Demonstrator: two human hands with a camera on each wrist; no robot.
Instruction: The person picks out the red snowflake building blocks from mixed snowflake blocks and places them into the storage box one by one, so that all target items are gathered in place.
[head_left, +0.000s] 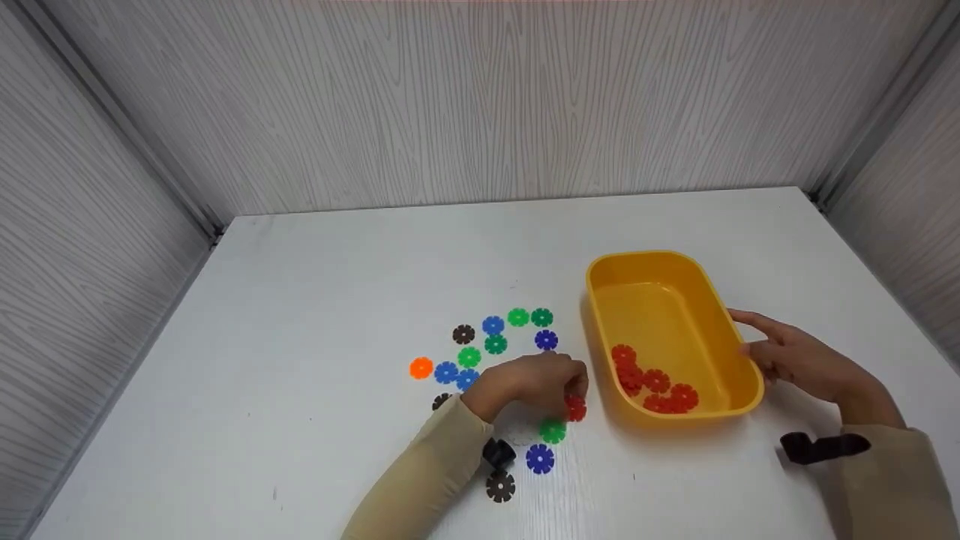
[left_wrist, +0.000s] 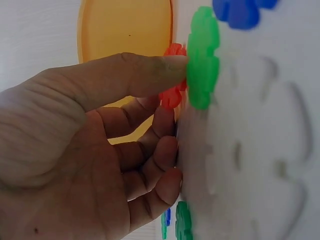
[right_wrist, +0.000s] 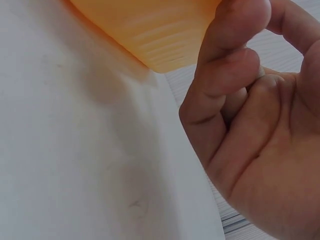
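Note:
My left hand (head_left: pixel 536 382) pinches a red flower-shaped disc (head_left: pixel 575 408) at the table, left of the yellow bin (head_left: pixel 651 276). In the left wrist view the thumb overlaps that red disc (left_wrist: pixel 172 97), and a green disc (left_wrist: pixel 203 57) stands close to the thumb tip. Several red discs (head_left: pixel 656 380) lie inside the bin at its near end. My right hand (head_left: pixel 806 364) holds the bin's right side, with thumb and index finger at the rim. In the right wrist view the other fingers (right_wrist: pixel 225 77) are curled below the bin wall (right_wrist: pixel 160 35).
Blue, green and brown discs lie scattered left of the bin, with an orange disc (head_left: pixel 421 367) at their left. A purple disc (head_left: pixel 540 458) and a brown disc (head_left: pixel 500 487) lie near the left sleeve. Wood-grained panels (head_left: pixel 480 105) stand around the white table (head_left: pixel 315 315).

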